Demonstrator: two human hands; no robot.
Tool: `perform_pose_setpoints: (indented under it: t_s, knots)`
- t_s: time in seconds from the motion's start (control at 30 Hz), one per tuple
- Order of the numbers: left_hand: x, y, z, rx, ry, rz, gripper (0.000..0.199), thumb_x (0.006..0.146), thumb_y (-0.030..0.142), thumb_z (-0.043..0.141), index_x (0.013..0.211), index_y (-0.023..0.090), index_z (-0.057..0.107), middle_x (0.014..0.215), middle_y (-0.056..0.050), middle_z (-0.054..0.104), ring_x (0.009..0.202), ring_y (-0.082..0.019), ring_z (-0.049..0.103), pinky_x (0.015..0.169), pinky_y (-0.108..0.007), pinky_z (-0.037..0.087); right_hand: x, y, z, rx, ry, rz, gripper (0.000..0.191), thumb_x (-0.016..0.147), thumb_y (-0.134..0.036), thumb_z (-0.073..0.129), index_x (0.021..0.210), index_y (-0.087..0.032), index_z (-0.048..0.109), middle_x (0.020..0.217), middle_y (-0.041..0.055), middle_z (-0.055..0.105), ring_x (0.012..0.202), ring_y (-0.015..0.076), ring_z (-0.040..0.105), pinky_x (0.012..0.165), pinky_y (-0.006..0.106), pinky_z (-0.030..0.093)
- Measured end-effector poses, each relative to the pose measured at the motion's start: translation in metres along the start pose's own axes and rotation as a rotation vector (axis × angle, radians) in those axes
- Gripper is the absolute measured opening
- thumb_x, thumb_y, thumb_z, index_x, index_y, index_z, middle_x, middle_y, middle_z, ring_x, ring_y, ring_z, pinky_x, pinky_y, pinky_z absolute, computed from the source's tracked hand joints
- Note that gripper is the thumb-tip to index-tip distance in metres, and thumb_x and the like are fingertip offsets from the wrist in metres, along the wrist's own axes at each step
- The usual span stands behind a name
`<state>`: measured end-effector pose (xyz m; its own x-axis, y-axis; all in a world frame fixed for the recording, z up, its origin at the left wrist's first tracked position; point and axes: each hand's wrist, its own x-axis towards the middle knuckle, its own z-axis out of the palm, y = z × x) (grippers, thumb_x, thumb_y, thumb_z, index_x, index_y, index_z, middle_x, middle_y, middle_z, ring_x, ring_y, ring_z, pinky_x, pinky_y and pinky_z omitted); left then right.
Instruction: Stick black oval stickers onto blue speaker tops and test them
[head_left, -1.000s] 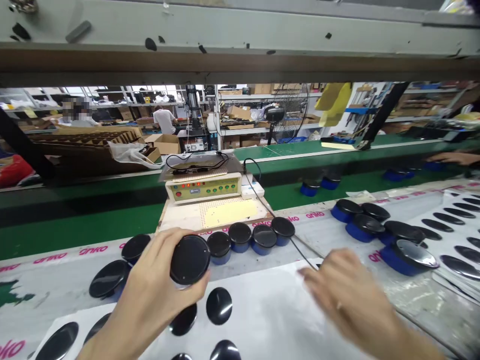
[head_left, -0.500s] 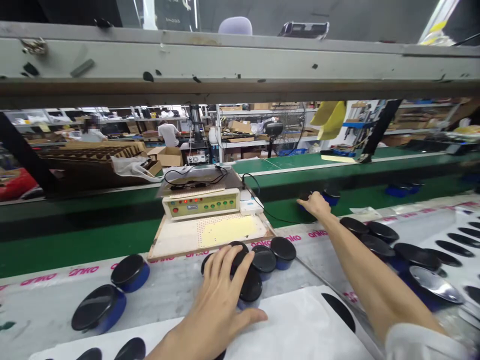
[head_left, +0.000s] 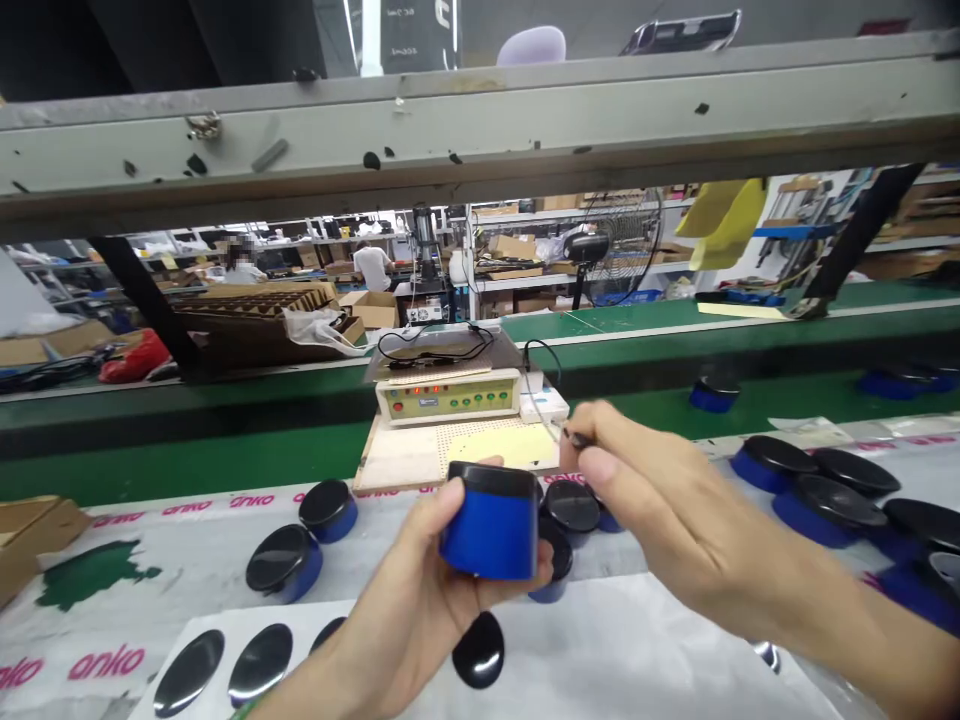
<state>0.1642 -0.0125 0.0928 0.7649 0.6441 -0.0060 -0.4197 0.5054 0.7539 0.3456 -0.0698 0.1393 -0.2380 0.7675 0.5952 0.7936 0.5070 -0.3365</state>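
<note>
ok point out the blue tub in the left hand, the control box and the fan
Blue tub (head_left: 490,528), head view, side wall
Control box (head_left: 450,399), head view, front panel
Fan (head_left: 588,247), head view, motor housing

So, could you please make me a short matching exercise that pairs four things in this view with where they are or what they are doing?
Column one:
1. Left hand
2. Right hand
3. Control box
4. Glossy black discs

Column two:
A. Pinching a small dark object
B. Lying on a white sheet
C. Holding a black-topped blue container
D. Sitting on a pale board, red lights lit

Right pairs: 1-C, 2-A, 3-D, 4-B.
</note>
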Motion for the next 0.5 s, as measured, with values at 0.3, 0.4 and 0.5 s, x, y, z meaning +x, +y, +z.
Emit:
perform_pose_setpoints:
  t_s: [0.3, 0.4, 0.5]
  knots:
    - [-0.029, 0.004, -0.019, -0.021, 0.021, 0.003, 0.050, 0.089, 0.058, 0.047, 0.120, 0.021, 0.061, 0.104, -0.009, 0.071, 0.088, -0.019, 0.069, 0.085, -0.031, 0.054, -0.015, -0.009, 0.019, -0.035, -0.178, -0.137, 0.028, 0.101, -0.025, 0.032, 0.078, -0.020, 0.048, 0.072, 0.0013, 0.057, 0.058, 0.0135, 0.048, 0.053, 0.028, 0.032]
    - [-0.033, 0.003, -0.019, 0.094, 0.040, 0.032, 0.054, 0.083, 0.061, 0.055, 0.118, 0.020, 0.059, 0.095, -0.008, 0.072, 0.084, -0.017, 0.068, 0.081, -0.028, 0.053, -0.014, -0.015, 0.015, -0.055, -0.225, -0.098, 0.028, 0.100, -0.024, 0.033, 0.079, -0.020, 0.050, 0.072, 0.0023, 0.059, 0.058, 0.0146, 0.051, 0.054, 0.028, 0.033]
    - [-0.034, -0.001, -0.016, 0.282, 0.088, 0.086, 0.057, 0.077, 0.058, 0.066, 0.118, 0.021, 0.056, 0.091, -0.006, 0.069, 0.079, -0.017, 0.067, 0.074, -0.028, 0.053, -0.018, -0.022, 0.013, -0.225, -0.271, -0.064, 0.029, 0.097, -0.019, 0.035, 0.071, -0.020, 0.049, 0.064, 0.0027, 0.057, 0.050, 0.0155, 0.049, 0.049, 0.030, 0.029]
